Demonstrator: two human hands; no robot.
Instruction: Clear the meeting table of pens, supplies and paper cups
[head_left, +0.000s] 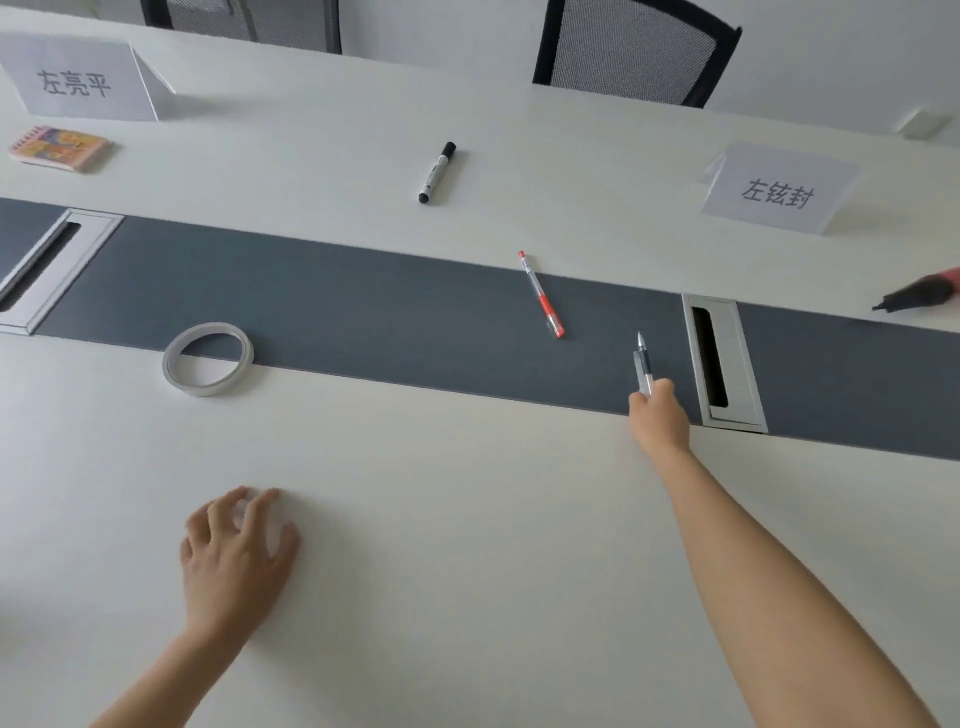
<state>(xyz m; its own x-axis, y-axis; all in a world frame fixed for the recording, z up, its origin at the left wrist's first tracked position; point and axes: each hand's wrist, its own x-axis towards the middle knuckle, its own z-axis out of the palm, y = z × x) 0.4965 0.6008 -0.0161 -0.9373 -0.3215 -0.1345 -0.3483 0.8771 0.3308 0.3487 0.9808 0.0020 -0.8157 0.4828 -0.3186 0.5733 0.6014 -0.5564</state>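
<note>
My right hand reaches over the white meeting table and grips a black pen by its rear end, tip pointing away over the dark grey centre strip. A red pen lies on that strip just left of it. Farther back lies a black marker. A roll of white tape sits at the strip's near edge on the left. My left hand rests on the near tabletop with fingers spread and holds nothing.
Two folded paper name cards stand on the far side. A small colourful notepad lies far left. A red and black tool pokes in at the right edge. Two cable hatches sit in the strip. Mesh chairs stand behind.
</note>
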